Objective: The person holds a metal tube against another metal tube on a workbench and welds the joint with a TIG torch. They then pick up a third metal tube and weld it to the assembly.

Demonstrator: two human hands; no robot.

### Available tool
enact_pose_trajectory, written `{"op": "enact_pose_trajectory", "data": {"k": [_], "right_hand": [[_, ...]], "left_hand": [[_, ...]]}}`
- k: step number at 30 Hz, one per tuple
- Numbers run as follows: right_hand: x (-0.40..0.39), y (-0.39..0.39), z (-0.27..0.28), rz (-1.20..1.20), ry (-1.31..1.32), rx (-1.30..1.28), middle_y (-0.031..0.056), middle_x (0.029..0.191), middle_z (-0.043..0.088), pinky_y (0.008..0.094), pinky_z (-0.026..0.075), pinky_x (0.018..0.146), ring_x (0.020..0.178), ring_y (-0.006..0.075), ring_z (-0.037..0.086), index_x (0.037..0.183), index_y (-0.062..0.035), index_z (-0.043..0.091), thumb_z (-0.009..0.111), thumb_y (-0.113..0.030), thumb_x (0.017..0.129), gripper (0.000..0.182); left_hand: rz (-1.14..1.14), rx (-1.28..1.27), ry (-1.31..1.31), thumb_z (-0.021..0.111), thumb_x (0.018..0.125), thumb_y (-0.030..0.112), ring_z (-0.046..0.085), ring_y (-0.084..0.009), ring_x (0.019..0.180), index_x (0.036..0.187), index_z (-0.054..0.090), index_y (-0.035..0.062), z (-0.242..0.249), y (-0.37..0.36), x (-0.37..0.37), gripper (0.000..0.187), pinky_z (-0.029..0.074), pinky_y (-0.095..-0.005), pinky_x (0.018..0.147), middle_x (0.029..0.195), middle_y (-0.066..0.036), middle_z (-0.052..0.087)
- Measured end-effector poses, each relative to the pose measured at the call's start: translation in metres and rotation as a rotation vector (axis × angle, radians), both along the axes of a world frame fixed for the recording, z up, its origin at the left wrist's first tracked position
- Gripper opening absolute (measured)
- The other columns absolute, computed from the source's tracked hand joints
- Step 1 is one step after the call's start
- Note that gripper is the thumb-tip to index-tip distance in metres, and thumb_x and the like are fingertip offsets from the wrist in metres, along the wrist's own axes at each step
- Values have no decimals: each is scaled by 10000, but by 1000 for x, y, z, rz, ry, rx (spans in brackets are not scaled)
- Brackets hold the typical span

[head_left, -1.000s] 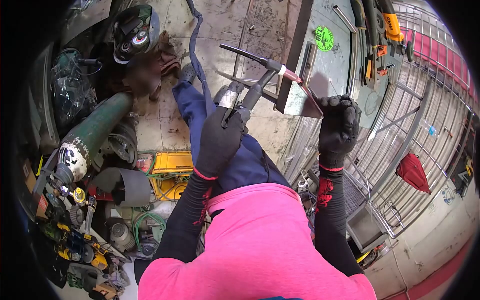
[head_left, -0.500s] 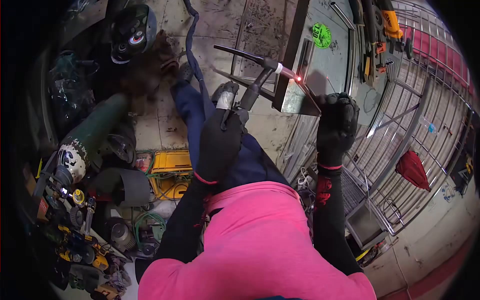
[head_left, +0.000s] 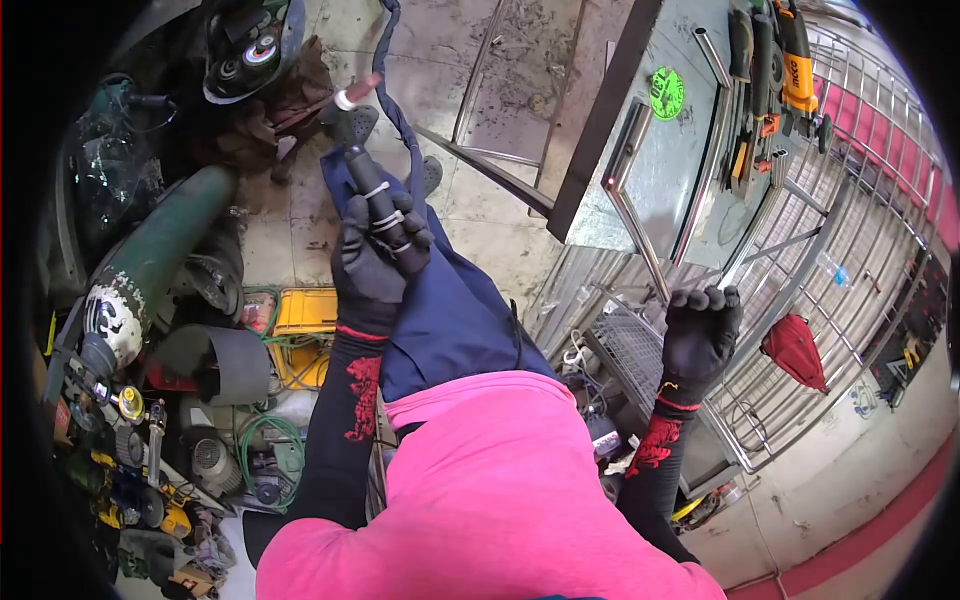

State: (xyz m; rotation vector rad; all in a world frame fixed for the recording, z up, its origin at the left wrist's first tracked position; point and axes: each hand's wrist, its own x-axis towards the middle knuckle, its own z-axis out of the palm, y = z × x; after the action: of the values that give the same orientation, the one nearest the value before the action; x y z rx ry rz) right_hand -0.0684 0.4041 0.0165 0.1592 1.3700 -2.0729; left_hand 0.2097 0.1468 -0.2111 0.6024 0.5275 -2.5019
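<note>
My left hand (head_left: 385, 250) is wrapped round the black handle of a TIG welding torch (head_left: 372, 195). The torch's pinkish nozzle with its white ring points up and away, over the floor and clear of the bench. My right hand (head_left: 702, 335) is closed, fingers curled in a row, off the near edge of the metal bench (head_left: 665, 165); what it may hold is hidden. Just left of its fingers ends an angled steel tube (head_left: 635, 230) lying on the bench. A small reddish glow shows at the tube's corner.
An orange power tool (head_left: 797, 75), more steel tubes (head_left: 703, 180) and a green round sticker (head_left: 666, 94) are on the bench. A metal rack (head_left: 850, 200) stands right. Left are a green gas cylinder (head_left: 165, 255), a yellow case (head_left: 305, 312) and a torch cable (head_left: 383, 75).
The arc at the torch tip has gone out. My left hand has swung the torch left, away from the bench. My right hand has dropped back from the tube, and the thin rod no longer shows.
</note>
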Motion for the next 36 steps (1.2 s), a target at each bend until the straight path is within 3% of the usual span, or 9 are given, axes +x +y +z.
{"op": "enact_pose_trajectory", "data": {"k": [6,10,12,18,22,24,28,29,36], "right_hand": [[-11,32,14,-152,-66,88,38,1030,712,505,515,1050,991,233,682,1223,-79,643,570,-288,1110,248],[-7,24,16,-175,-37,71,31,1065,721,512,506,1103,1055,221,679,1230,-75,660,611,-214,1084,208],[-2,14,21,-309,12,261,14,1071,717,516,513,1118,1096,226,671,1284,-114,654,606,-228,1091,230],[6,-10,46,-304,74,154,50,1059,689,480,550,1063,1064,237,681,1302,-83,646,620,-213,1083,255],[7,12,65,-380,164,503,88,997,703,425,605,856,867,220,703,1208,-9,677,621,-254,1079,283],[11,13,77,-179,245,1226,61,920,711,374,600,734,762,193,695,1136,-2,708,607,-277,1079,299],[2,55,60,136,143,1528,101,757,695,364,532,620,687,163,678,983,-6,715,645,-313,1021,317],[-3,74,46,86,143,1513,101,757,695,364,532,620,687,163,678,983,-6,715,645,-313,1021,317],[-57,117,-24,385,362,1563,184,948,765,554,524,822,934,443,708,999,-72,754,626,-425,973,377]], "left_hand": [[-175,-102,-228,564,1093,424,714,-318,994,1302,596,7,-36,17,-5,468,619,-481,843,1181,-192,688],[-231,-109,-57,555,1093,405,717,-342,1051,1293,608,9,-53,-12,2,447,615,-499,886,1244,-209,666],[-213,-72,-52,553,1094,397,718,-344,1029,1292,607,0,-39,-32,-2,447,611,-499,890,1209,-208,679],[-353,-226,-140,561,1086,415,706,-313,958,1279,599,-49,-14,-111,-14,504,594,-475,884,1115,-183,705],[-365,-119,-148,584,1069,418,685,-284,909,1270,630,-13,20,-171,-33,478,570,-467,842,1046,-136,710],[-408,-326,-312,605,1062,405,686,-285,906,1256,645,-15,3,-194,-30,465,567,-460,858,1001,-130,720],[-480,-362,-514,616,1052,430,689,-285,834,1208,669,1,9,-225,-33,459,580,-443,784,953,-121,727],[-546,-434,-588,613,1053,436,691,-289,806,1166,677,7,45,-220,-45,448,584,-434,755,939,-115,728],[-524,-606,-519,563,1064,467,677,-293,757,1080,671,2,56,-191,-76,477,574,-428,701,882,-123,708]]}}
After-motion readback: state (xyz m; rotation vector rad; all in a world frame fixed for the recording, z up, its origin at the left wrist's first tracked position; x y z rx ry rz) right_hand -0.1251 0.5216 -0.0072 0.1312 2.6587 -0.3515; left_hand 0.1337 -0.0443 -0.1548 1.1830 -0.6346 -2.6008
